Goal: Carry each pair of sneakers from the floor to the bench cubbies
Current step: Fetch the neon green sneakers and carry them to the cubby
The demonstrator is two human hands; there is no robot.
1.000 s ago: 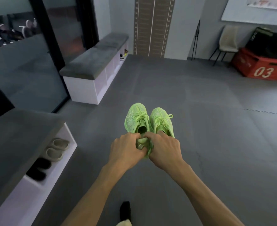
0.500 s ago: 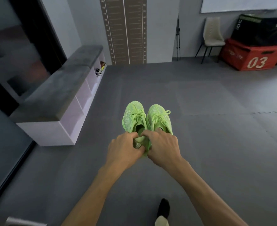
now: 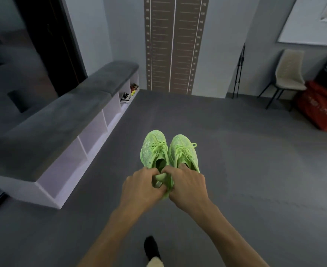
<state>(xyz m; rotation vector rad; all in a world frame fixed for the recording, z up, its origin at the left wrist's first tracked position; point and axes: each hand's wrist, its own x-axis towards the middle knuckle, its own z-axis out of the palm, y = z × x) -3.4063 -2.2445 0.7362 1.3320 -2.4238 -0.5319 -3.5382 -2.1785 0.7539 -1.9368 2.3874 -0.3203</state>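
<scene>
While they hang above the grey floor (image 3: pixel 245 151), the green sneakers (image 3: pixel 168 151) sit side by side, toes pointing away. The left hand (image 3: pixel 139 187) pinches the left shoe's heel and the right hand (image 3: pixel 187 185) pinches the other's, thumbs close together. To the left stands the grey-topped bench (image 3: pixel 62 120), its far white cubbies (image 3: pixel 125 87) holding other shoes (image 3: pixel 125 97).
</scene>
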